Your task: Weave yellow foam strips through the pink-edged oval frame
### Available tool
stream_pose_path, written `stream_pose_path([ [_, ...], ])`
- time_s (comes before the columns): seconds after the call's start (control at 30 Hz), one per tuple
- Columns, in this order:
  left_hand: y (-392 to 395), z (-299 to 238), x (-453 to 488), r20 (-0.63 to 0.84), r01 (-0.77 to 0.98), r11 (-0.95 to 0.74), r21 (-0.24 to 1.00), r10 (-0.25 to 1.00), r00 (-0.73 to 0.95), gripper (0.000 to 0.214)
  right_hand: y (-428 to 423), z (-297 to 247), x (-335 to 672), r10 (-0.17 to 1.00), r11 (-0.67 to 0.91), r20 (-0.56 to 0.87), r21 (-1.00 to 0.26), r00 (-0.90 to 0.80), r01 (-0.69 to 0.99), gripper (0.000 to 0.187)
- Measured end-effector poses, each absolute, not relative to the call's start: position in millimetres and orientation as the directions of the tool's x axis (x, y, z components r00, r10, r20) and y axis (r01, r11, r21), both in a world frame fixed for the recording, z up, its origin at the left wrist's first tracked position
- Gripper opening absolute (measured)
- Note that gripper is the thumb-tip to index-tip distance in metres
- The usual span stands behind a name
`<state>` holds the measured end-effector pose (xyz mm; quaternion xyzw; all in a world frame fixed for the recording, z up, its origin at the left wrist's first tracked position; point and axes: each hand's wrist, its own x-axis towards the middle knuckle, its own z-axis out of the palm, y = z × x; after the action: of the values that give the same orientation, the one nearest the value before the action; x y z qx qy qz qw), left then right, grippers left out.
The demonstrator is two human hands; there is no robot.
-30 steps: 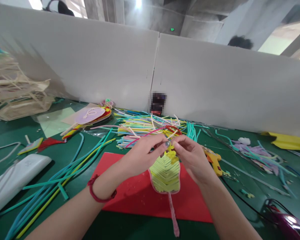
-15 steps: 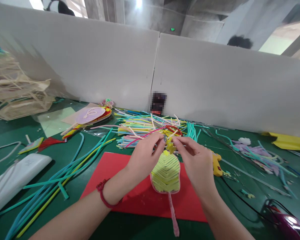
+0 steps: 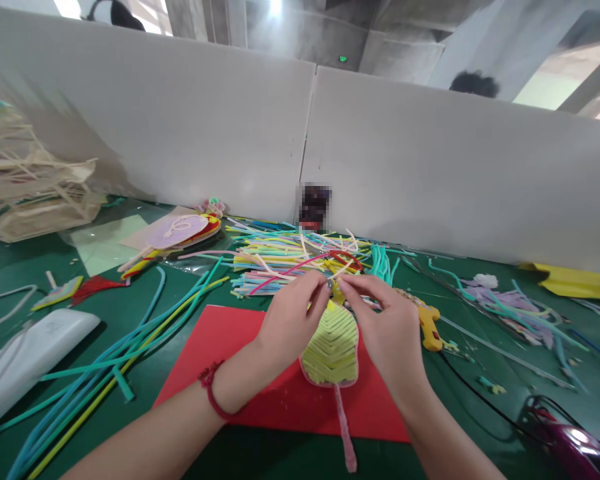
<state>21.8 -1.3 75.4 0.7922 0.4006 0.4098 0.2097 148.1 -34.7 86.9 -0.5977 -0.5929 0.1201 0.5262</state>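
My left hand [image 3: 296, 308] and my right hand [image 3: 384, 321] meet above the middle of the table, fingertips pinched from both sides on a small yellow piece [image 3: 337, 293], seemingly of fuzzy craft stem. Fingers cover much of it. Just below lies a fan-shaped craft [image 3: 331, 347] with yellow-green chevron rows, a pink outline and a pink handle pointing toward me. It rests on a red sheet [image 3: 260, 400]. A red cord bracelet [image 3: 213, 393] circles my left wrist.
Behind my hands is a heap of coloured pipe cleaners [image 3: 260, 260]. Right of them lies a yellow hot glue gun [image 3: 430, 327] with a black cord. Long blue and green stems [image 3: 130, 347] and a white power strip [image 3: 40, 360] lie left. A white partition [image 3: 180, 120] stands behind.
Both hands have drawn slightly closer together and lower around the yellow piece, covering more of it. The camera view has shifted a little; the fan-shaped craft stays on the red sheet.
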Motion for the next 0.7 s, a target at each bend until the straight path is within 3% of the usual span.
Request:
stream_pose_path([
  [0.2, -1.6, 74.2, 22.2, 0.441, 0.437, -0.568, 0.697, 0.82, 0.364, 0.019, -35.2, 82.2, 148.3, 0.783, 0.321, 0.586, -0.668, 0.208, 0.671, 0.014],
  [0.53, 5.2, 78.7, 19.5, 0.341, 0.3, -0.472, 0.829, 0.852, 0.399, 0.025, -30.0, 81.4, 158.8, 0.689, 0.497, 0.721, -0.397, -0.073, 0.771, 0.02],
  [0.7, 10.4, 83.4, 15.9, 0.302, 0.205, -0.421, 0.884, 0.847, 0.438, 0.025, -28.7, 82.6, 160.0, 0.662, 0.537, 0.746, -0.406, -0.07, 0.739, 0.023],
])
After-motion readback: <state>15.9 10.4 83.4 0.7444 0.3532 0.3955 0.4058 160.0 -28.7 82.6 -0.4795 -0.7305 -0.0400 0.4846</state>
